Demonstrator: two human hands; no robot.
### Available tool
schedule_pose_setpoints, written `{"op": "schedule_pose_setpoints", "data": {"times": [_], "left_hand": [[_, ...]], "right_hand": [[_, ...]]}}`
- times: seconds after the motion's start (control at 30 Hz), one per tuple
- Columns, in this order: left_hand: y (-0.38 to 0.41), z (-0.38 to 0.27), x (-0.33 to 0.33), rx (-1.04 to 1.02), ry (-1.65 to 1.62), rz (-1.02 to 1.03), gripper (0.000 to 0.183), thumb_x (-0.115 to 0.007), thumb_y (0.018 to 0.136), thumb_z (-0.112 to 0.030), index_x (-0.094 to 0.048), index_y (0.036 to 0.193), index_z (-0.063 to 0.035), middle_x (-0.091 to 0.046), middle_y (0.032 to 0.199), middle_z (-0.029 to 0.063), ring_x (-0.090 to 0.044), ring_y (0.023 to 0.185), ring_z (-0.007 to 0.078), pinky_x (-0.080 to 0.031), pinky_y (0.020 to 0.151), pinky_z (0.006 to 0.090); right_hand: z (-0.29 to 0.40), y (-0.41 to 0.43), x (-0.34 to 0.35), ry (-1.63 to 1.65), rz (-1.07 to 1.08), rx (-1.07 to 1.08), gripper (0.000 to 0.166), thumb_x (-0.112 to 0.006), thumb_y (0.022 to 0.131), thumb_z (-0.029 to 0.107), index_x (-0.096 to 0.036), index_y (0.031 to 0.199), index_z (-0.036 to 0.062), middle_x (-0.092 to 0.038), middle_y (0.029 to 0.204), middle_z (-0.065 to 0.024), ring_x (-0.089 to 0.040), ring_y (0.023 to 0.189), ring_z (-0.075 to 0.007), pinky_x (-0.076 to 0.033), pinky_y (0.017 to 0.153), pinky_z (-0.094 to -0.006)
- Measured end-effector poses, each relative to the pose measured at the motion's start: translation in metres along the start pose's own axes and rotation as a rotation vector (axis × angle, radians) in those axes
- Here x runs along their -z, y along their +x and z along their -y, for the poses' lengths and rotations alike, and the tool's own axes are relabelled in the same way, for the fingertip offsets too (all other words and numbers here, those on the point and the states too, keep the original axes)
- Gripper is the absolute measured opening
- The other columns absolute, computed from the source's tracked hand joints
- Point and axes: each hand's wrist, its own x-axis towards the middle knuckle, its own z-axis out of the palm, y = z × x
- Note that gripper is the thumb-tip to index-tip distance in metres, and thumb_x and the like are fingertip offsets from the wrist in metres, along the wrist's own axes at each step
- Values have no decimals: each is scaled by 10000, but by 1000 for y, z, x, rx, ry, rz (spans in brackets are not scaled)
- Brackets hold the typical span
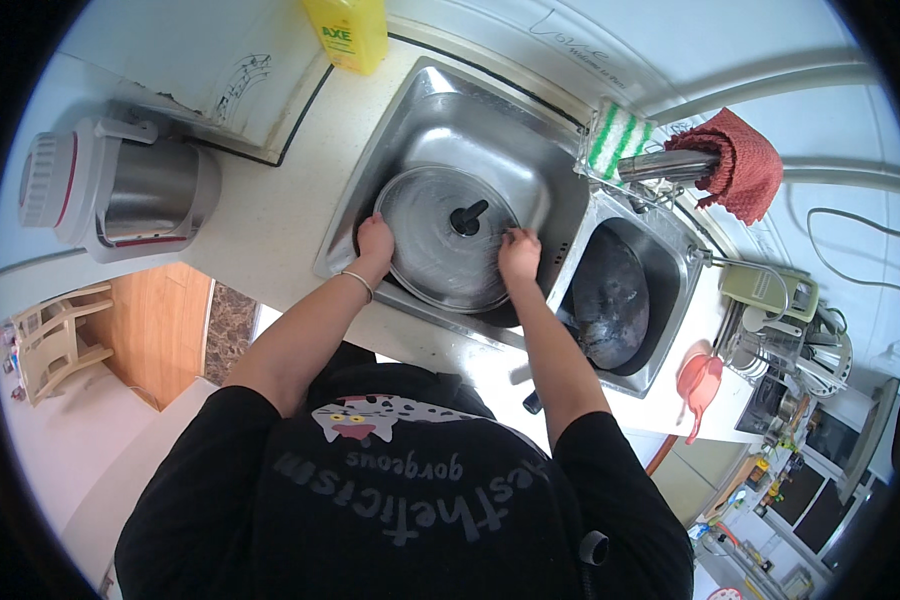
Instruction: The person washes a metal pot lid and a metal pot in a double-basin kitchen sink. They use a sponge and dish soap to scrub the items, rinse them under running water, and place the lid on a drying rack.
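Note:
A large round pot lid (427, 232), likely glass, with a black knob (467, 219), is in the bigger basin of a stainless steel sink (480, 124). Pale streaks run across its surface. My left hand (376, 244) grips the lid's left rim, its fingers partly hidden behind the edge. On the opposite side my right hand (520, 255) is closed at the lid's right rim, slightly blurred. Beside it, in the smaller basin, a dark wok (611, 296) leans at a tilt, with its handle towards the divider.
A yellow AXE bottle (351, 37) stands behind the sink. At left is a steel-and-white appliance (131, 191). A striped cloth (616, 139) and a red cloth (742, 165) hang by the tap (667, 165). A pink ladle-like strainer (699, 382) and a dish rack (750, 352) sit right.

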Motion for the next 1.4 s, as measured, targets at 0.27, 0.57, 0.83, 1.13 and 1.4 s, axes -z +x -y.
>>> {"op": "schedule_pose_setpoints", "data": {"times": [0.27, 0.57, 0.83, 1.13, 1.4], "left_hand": [[8, 9, 3, 36, -10, 1, 436, -369, 984, -292, -585, 1090, 71, -582, 1137, 273, -548, 1060, 406, -423, 901, 423], [-1, -4, 9, 41, -98, 12, 430, -380, 981, -291, -587, 1099, 67, -604, 1116, 250, -562, 1051, 378, -428, 887, 413], [14, 8, 3, 213, -321, 136, 422, -392, 984, -288, -594, 1087, 67, -629, 1081, 210, -582, 1009, 300, -437, 872, 399], [21, 23, -6, 90, -95, 62, 432, -379, 982, -291, -592, 1092, 68, -593, 1136, 265, -548, 1077, 404, -427, 899, 427], [-4, -5, 5, 131, -57, 69, 427, -376, 986, -291, -594, 1088, 62, -600, 1122, 257, -567, 1034, 397, -436, 872, 421]], "right_hand": [[85, -72, 26, 324, 191, 288, 226, -638, 756, 81, -685, 977, 89, -552, 991, -135, -528, 933, -333, -446, 826, -421], [61, -56, 9, 164, 6, 203, 261, -618, 750, 104, -672, 999, 50, -550, 964, -152, -532, 926, -339, -457, 764, -434], [157, -56, -10, 245, 205, 500, 288, -641, 694, 14, -693, 971, 72, -537, 899, -126, -532, 870, -326, -448, 735, -422], [53, -68, 54, 313, 223, 414, 294, -667, 738, 73, -689, 1031, 86, -553, 959, -149, -549, 877, -326, -454, 773, -410], [112, -82, 28, 314, 301, 555, 295, -650, 719, 62, -686, 1011, 91, -540, 962, -141, -538, 903, -319, -453, 788, -406]]}}
